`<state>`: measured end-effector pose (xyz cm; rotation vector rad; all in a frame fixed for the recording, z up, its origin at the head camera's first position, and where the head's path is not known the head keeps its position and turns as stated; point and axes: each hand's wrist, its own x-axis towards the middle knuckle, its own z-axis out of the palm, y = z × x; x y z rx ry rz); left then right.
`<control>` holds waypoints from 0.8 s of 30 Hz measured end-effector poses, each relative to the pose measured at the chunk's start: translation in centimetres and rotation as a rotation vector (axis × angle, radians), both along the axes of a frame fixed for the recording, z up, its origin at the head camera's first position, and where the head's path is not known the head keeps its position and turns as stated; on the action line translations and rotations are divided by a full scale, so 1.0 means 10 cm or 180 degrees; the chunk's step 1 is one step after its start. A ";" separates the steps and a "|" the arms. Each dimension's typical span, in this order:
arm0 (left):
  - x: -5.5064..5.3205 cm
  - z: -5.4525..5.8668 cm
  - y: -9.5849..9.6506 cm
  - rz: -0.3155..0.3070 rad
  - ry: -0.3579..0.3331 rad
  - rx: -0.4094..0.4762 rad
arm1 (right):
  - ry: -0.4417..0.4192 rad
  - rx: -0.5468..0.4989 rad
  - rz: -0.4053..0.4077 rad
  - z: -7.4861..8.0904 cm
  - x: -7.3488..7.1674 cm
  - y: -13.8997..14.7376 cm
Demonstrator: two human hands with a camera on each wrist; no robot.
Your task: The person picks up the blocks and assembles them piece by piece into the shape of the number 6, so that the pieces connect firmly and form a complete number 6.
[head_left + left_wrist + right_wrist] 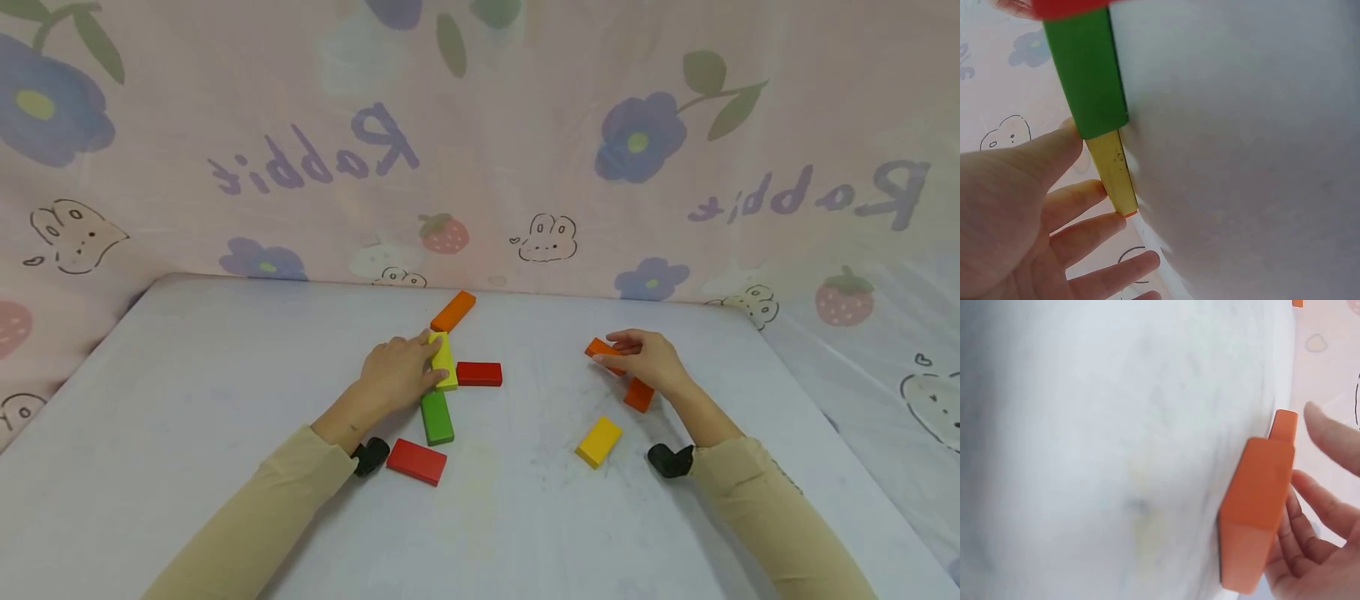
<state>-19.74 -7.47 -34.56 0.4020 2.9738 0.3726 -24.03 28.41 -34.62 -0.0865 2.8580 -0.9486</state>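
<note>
Left of centre on the counter [510, 533], left hand [395, 375]: grip pinching lime block [443, 362]. Red block [417, 462] nearer the person; green block [437, 418] at lime's near end, back orange block [453, 311] by its far end, dark red block [480, 374] just right. Well apart, yellow block [598, 442]; middle orange block [604, 352] at right hand [651, 364], grip spread, contact unclear; right orange block [639, 395] just beside.

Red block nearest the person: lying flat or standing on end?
Flat. In the head view the red block lies on the white table, broad face up, only a thin side showing.
</note>
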 end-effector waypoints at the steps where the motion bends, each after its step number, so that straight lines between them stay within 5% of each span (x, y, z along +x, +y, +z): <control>1: 0.00 0.00 0.00 -0.0001 0.0004 -0.0002 | 0.0001 0.0015 -0.0009 0.00 0.00 0.00; 24: 0.00 0.00 0.00 -0.0020 0.0034 -0.0034 | -0.0058 0.0148 -0.0087 0.02 -0.02 0.00</control>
